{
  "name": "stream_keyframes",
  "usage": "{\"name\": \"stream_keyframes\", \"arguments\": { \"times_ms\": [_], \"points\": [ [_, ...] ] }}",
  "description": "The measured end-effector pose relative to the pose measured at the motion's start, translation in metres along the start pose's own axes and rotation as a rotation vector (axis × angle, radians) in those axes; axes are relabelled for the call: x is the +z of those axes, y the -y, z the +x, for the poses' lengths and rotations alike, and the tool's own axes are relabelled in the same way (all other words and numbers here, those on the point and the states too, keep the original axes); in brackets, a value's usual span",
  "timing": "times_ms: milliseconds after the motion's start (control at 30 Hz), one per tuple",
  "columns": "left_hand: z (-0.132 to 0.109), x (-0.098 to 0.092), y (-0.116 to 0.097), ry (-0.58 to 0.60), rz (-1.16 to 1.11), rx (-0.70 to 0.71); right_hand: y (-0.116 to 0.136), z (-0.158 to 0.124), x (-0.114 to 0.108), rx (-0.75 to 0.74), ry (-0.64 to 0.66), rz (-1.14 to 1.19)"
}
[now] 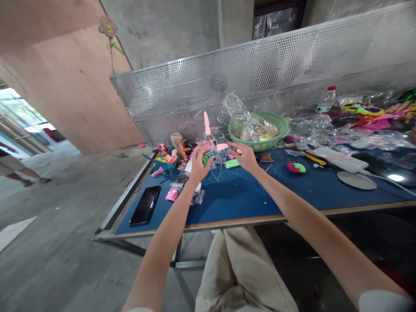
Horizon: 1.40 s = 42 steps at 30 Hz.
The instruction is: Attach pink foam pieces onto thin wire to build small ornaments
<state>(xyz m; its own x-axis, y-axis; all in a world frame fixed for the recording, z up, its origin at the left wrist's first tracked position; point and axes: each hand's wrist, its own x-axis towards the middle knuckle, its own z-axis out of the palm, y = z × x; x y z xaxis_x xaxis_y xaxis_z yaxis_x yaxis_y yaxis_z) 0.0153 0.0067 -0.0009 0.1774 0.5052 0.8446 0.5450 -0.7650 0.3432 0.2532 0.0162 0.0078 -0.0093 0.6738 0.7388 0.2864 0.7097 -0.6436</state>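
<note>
Both of my hands are raised over the blue tabletop around a wire model (212, 139) with pink clay-like pieces on it. One slim pink piece (207, 123) sticks straight up from its top. Another pink piece (222, 147) lies sideways, close to my right fingertips. My left hand (200, 161) has its fingers closed on the model's left side. From the other side, my right hand (244, 157) pinches the model near the sideways piece. Thin wire loops hang below, between the hands. My fingers partly hide the middle of the model.
A green basket (260, 145) with plastic-wrapped things stands behind my right hand. Small figures, including a teal one (165, 165), crowd the left, near a black phone (144, 205). A pink-and-green lump (295, 167), a bottle (326, 102) and plastic wrap lie right. A perforated metal panel (182, 86) backs the table.
</note>
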Motion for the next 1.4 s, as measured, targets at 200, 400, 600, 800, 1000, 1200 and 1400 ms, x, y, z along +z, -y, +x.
{"name": "stream_keyframes", "arguments": {
  "times_ms": [200,400,600,800,1000,1200,1400],
  "points": [
    [0.001,-0.001,-0.002,-0.002,-0.096,-0.020,0.001,-0.001,0.000,-0.160,-0.035,-0.114],
    [0.002,0.000,-0.005,0.009,-0.136,-0.029,0.002,0.000,-0.001,-0.165,-0.042,-0.150],
    [0.002,0.000,-0.004,-0.013,-0.136,-0.057,0.002,0.001,-0.004,-0.198,0.014,-0.228],
    [0.002,0.000,-0.004,-0.007,-0.094,-0.042,0.004,0.001,-0.004,-0.208,-0.013,-0.218],
    [0.003,-0.001,-0.006,-0.017,-0.085,-0.019,0.009,0.004,-0.004,0.091,-0.028,0.098],
    [-0.001,0.002,-0.009,-0.009,-0.076,-0.008,0.018,-0.004,0.013,0.456,0.331,0.654],
    [0.009,-0.005,-0.019,0.179,0.057,0.108,0.020,-0.013,0.021,0.400,0.287,0.622]
  ]
}}
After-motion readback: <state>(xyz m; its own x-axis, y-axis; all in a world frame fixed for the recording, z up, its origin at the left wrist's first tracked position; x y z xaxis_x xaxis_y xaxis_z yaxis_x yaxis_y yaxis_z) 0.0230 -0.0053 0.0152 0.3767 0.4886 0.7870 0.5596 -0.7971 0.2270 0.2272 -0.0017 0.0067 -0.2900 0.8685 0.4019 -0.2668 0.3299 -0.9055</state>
